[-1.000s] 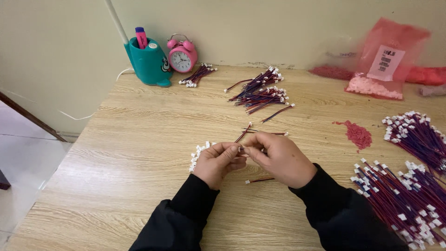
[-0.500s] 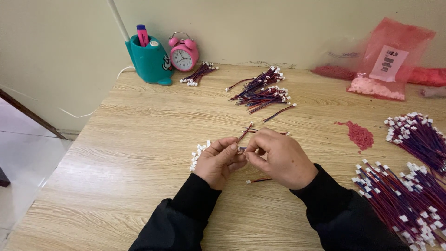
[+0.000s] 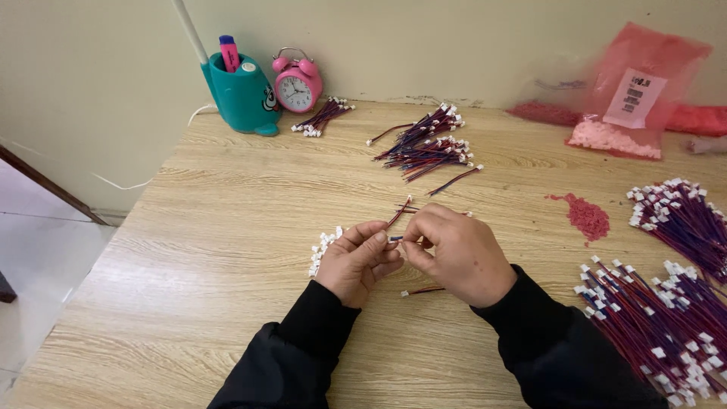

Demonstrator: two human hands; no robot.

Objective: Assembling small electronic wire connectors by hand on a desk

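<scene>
From the head camera: both hands stay together at mid-table, barely shifted from half a second ago. The left hand (image 3: 356, 261) pinches a short red-and-blue wire (image 3: 399, 212), fingers narrow; the right hand (image 3: 454, 254) closes on its near end. White plugs (image 3: 322, 250) lie just left; another wire (image 3: 424, 290) rests below, as before.

Wooden table (image 3: 227, 220), pale wall (image 3: 454, 38)

Bare hands (image 3: 409, 257), long black sleeves (image 3: 303, 341)
</scene>
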